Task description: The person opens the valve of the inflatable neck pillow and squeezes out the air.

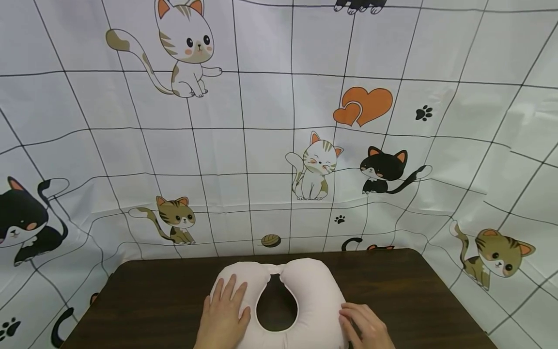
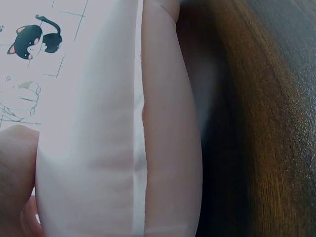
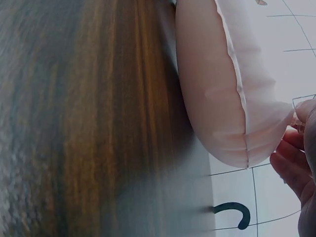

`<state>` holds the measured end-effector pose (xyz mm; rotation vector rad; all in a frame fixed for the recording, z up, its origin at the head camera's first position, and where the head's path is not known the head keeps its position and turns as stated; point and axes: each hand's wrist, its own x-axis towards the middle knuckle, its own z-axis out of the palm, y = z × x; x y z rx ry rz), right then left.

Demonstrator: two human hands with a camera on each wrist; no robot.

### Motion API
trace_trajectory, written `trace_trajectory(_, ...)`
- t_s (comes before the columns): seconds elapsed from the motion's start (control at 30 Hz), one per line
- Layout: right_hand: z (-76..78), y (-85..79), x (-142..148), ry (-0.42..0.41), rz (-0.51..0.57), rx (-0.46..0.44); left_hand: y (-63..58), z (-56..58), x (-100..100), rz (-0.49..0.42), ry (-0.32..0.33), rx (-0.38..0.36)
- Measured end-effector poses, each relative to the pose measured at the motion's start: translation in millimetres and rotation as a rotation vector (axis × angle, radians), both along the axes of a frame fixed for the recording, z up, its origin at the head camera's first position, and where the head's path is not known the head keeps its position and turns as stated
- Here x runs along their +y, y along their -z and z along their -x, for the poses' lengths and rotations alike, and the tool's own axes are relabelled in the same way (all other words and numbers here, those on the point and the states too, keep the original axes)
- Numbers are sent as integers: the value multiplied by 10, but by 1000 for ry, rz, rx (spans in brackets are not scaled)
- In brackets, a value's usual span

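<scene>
While the left grip (image 1: 224, 310) rests wide on the pillow (image 1: 318, 300), the right grip (image 1: 366, 325) seemingly pinches its edge (image 3: 279, 116).

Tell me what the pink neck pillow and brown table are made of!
The pillow looks like smooth, matte plastic, maybe inflatable: a flat seam strip and puckers show. The table looks like wood or wood-print laminate, faintly shiny, with streaky grain.

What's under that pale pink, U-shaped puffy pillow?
The dark brown, wood-grained table shows through the hole in the middle of the pillow. Whatever its puffy sides cover can't be seen.
</scene>
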<state>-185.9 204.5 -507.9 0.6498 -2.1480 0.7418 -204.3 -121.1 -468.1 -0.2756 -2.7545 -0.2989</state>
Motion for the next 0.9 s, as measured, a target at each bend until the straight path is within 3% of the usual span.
trace_trajectory(0.4, 54, 53, 35, -53, 105, -49, -19, -15, -1, -1, -6, -34)
trace_trajectory(0.9, 55, 96, -12, 20, 274, -208, 21, 6, -26, 14, -7, -10)
